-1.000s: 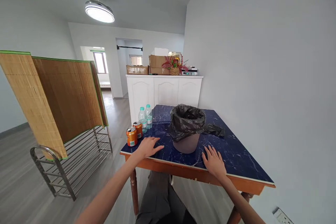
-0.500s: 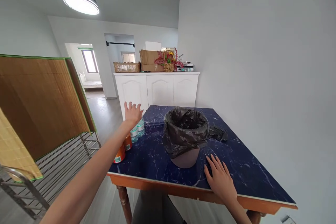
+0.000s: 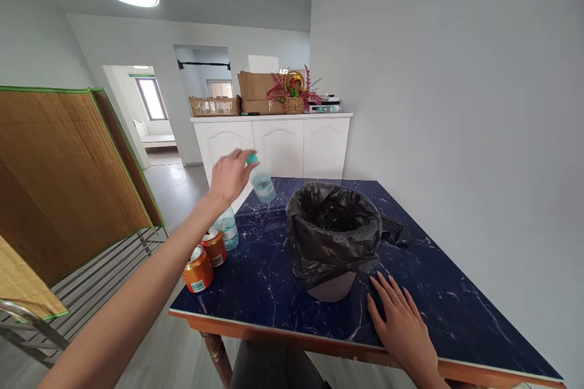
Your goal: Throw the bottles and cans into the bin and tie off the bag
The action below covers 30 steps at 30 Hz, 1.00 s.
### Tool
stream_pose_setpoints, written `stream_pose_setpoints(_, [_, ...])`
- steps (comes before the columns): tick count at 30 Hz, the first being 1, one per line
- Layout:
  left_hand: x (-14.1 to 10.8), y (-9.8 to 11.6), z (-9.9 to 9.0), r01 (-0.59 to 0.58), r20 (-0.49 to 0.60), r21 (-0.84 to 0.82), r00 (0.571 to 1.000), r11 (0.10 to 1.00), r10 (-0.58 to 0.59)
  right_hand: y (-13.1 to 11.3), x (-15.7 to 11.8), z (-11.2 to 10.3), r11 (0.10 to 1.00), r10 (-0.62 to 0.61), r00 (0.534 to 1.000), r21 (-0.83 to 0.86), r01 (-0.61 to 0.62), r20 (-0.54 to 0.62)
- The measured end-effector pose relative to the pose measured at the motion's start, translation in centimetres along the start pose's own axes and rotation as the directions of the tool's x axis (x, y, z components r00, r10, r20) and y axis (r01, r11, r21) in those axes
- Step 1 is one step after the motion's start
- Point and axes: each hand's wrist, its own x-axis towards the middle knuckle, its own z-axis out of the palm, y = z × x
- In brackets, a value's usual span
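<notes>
My left hand (image 3: 232,175) pinches a clear plastic bottle (image 3: 263,185) by its teal cap, and the bottle hangs tilted above the table's far left part. Below my left wrist stands another plastic bottle (image 3: 228,230), upright, its top hidden. Two orange drink cans (image 3: 199,270) stand by it at the left edge. A trash can (image 3: 335,289) lined with a black plastic bag (image 3: 333,249) stands mid-table, its mouth open upward. My right hand (image 3: 401,322) lies flat, fingers spread, on the tabletop right of the can, holding nothing.
The blue marble-patterned table (image 3: 255,292) has a wooden edge. A crumpled black bag (image 3: 396,231) lies behind the trash can. A white cabinet (image 3: 278,149) with boxes and a flower basket (image 3: 294,100) stands beyond. Left is a metal rack (image 3: 31,322) with a bamboo mat (image 3: 59,164).
My left hand has closed on one bottle's cap and lifted it up and to the right, off the table. My right hand stays flat. The view has shifted slightly.
</notes>
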Motion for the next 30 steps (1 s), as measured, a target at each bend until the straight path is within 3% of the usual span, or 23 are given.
stream_pose_setpoints(2, [0.8, 1.2, -4.0, -0.106, -0.270, -0.160, 0.961, 0.981, 0.060, 0.0, 0.0, 0.0, 1.000, 0.007, 1.000, 0.003, -0.007, 0.001])
stream_pose_setpoints(3, [1.0, 2.0, -5.9, -0.154, -0.355, -0.209, 0.932, 0.966, 0.072, 0.0, -0.1, -0.1, 1.000, 0.011, 1.000, 0.003, -0.011, 0.000])
stream_pose_setpoints(6, [0.7, 5.2, -10.5, -0.259, -0.386, -0.316, 0.914, 0.913, 0.125, -0.2, -0.1, -0.4, 1.000, 0.010, 1.000, -0.002, -0.010, -0.002])
stream_pose_setpoints(8, [-0.2, 7.5, -11.7, -0.315, -0.324, -0.370, 0.925, 0.874, 0.196, -0.4, 0.0, -0.6, 1.000, 0.006, 1.000, 0.000, -0.006, -0.004])
stream_pose_setpoints(10, [-1.2, 9.5, -11.3, -0.348, -0.233, -0.413, 0.934, 0.842, 0.272, -0.6, 0.1, -0.8, 1.000, 0.009, 1.000, 0.006, -0.009, -0.001])
stream_pose_setpoints(14, [-2.6, 12.2, -7.5, -0.356, 0.011, -0.405, 0.919, 0.842, 0.393, -1.2, 0.2, -1.6, 1.000, 0.025, 0.999, 0.006, -0.025, 0.036])
stream_pose_setpoints(17, [-2.9, 13.0, -4.8, -0.283, 0.213, -0.392, 0.898, 0.875, 0.386, -1.6, 0.2, -2.3, 0.999, 0.034, 0.998, -0.004, -0.034, 0.053])
stream_pose_setpoints(19, [-2.9, 12.9, -3.7, -0.244, 0.275, -0.397, 0.888, 0.885, 0.368, -1.8, 0.2, -2.7, 1.000, 0.030, 0.998, -0.005, -0.030, 0.058])
stream_pose_setpoints(22, [-2.9, 11.3, -3.1, -0.164, 0.234, -0.346, 0.938, 0.924, 0.254, -1.9, 0.1, -3.2, 1.000, 0.024, 0.997, -0.003, -0.024, 0.068])
stream_pose_setpoints(25, [-3.4, 8.0, -2.8, 0.016, 0.144, -0.230, 0.989, 0.973, 0.018, -2.0, 0.1, -3.5, 1.000, 0.026, 0.997, 0.013, -0.027, 0.078])
stream_pose_setpoints(27, [-4.3, 5.1, -2.5, 0.158, 0.103, -0.146, 0.984, 0.977, -0.144, -2.0, 0.1, -3.6, 0.999, 0.025, 0.996, 0.025, -0.027, 0.080])
stream_pose_setpoints(30, [-6.0, 0.6, -1.7, 0.326, 0.072, -0.048, 0.944, 0.944, -0.322, -2.1, 0.1, -3.7, 0.999, 0.025, 0.997, 0.042, -0.028, 0.076])
